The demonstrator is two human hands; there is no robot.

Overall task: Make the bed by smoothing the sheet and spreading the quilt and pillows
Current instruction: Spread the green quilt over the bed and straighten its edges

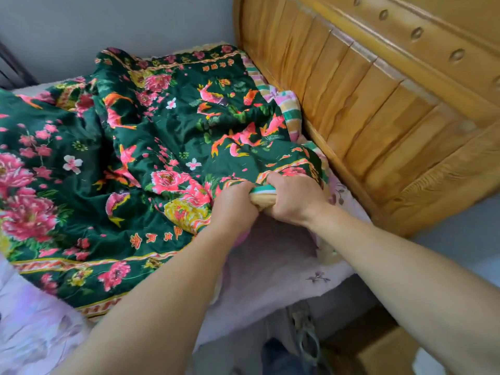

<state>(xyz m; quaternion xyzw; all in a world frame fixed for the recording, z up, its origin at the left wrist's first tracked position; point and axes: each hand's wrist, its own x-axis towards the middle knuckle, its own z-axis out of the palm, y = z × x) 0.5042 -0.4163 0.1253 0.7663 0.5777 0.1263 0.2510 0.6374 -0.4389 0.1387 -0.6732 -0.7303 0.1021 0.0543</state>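
One quilt, green floral, lay rumpled over pink sheet, filling frame from 9 to 12 o'clock. Two hands: left hand and right hand, grip clenched on quilt's striped corner beside one wooden headboard at 2 o'clock.

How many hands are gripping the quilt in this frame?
2. The left hand and right hand grip the quilt side by side at its near corner, close to the wooden headboard.

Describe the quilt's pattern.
Dark green quilt with pink and yellow flowers and orange fish, seen in the head view, the only one.
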